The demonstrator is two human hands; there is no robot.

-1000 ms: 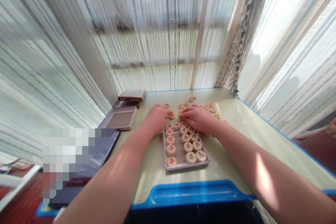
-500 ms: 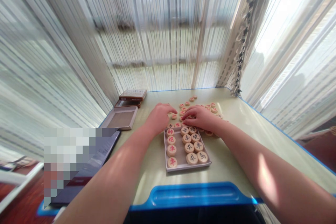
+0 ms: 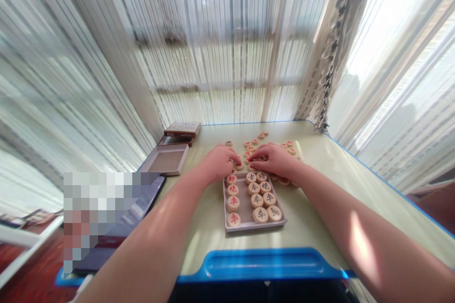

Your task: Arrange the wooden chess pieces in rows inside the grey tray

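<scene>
A shallow grey tray lies on the pale table, packed with round wooden chess discs marked in red and black. More loose discs are scattered behind it. My left hand rests just beyond the tray's far left corner, fingers curled down and pinching at a disc. My right hand lies at the tray's far right corner, fingers bent onto the loose discs there. What each hand grips is hidden under the fingers.
An open grey box lid and a brown printed box stand at the back left. A dark flat case lies at the left edge. A blue moulded rim runs along the near edge. Striped curtains surround the table.
Both hands have drawn slightly closer to the tray's far edge, and the left fingers have curled down onto a disc. The camera has tilted a little.
</scene>
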